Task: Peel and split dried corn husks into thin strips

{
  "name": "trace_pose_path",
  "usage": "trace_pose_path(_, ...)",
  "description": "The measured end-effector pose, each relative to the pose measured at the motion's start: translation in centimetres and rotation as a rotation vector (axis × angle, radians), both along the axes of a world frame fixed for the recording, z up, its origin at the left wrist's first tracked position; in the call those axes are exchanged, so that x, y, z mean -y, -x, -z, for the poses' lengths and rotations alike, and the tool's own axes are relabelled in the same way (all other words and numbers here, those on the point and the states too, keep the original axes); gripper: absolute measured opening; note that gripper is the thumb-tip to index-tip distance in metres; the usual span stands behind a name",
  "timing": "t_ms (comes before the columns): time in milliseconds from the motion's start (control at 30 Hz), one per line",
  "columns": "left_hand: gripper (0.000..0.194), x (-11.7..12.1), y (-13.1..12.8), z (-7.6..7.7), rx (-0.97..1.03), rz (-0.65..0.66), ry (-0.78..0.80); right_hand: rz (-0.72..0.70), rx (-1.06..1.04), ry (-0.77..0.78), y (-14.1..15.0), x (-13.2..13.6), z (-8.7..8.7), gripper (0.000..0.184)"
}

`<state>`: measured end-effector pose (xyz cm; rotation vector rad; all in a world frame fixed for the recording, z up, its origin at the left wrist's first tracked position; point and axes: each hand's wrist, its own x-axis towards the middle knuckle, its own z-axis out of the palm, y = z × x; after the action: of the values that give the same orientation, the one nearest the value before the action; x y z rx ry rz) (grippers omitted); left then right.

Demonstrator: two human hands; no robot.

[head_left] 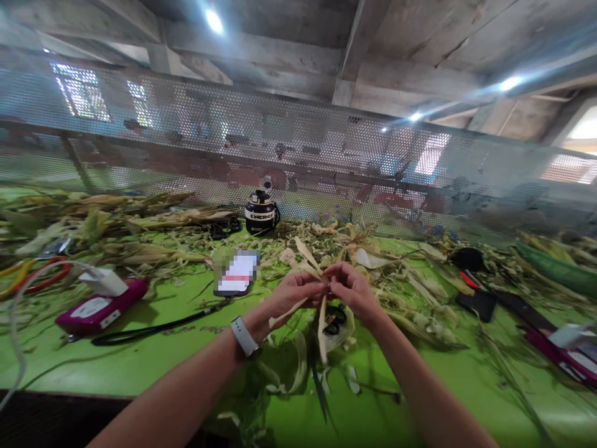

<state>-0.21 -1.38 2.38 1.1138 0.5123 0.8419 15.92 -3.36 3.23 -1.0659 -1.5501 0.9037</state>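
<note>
Plainly, husk strip [321, 330] — lengthwise, tip nearward; left hand [296, 291], right hand [354, 291] pinching

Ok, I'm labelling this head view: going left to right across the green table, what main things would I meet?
Purple box, phone, left hand, right hand, another purple box.

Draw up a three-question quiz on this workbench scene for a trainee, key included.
1. Choose: pinched between the left hand and the right hand are A) scissors, B) pale leaf strips, C) a cable.
2. True or false: the watch is worn on the left arm.
3. Fill in: the black jug bears the word "____".

Key: 1. B; 2. True; 3. ENERGY.
</note>
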Motion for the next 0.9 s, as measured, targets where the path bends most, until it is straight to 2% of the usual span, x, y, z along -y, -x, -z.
trace_pose_path(100, 0.029, 0.0, -0.2, 0.3, 0.011, -0.012, -0.028, 0.018, -0.120, 0.094, 0.1, -0.2, 0.0, 0.023)
trace_pose_path(200, 0.031, 0.1, -0.6, 0.7, -0.005, -0.063, -0.054, 0.063, -0.152, 0.134, 0.1, -0.5, 0.0, 0.025)
trace_pose_path(333, 0.031, 0.0, -0.8, 0.6, -0.002, -0.164, -0.083, 0.143, -0.068, 0.122, -0.1, -0.8, 0.3, 0.024)
trace_pose_path(467, 0.027, 0.1, -0.6, 0.1, 0.052, -0.206, -0.020, 0.021, 0.058, 0.110, -0.1, -1.1, 0.9, 0.034)
trace_pose_path(667, 0.031, 0.5, -0.1, -0.6, 0.101, -0.145, 0.057, -0.114, -0.044, 0.201, 1.2, -1.3, 2.5, 0.045)
trace_pose_path(767, 0.033, 0.4, 0.0, -0.5, 0.019, -0.138, 0.002, -0.144, -0.039, 0.221, 1.3, -1.1, 2.3, 0.038)
trace_pose_path(900, 0.040, 0.1, -0.1, 0.0, -0.113, -0.141, -0.100, -0.051, -0.080, 0.139, 0.8, -0.4, 1.1, 0.018)
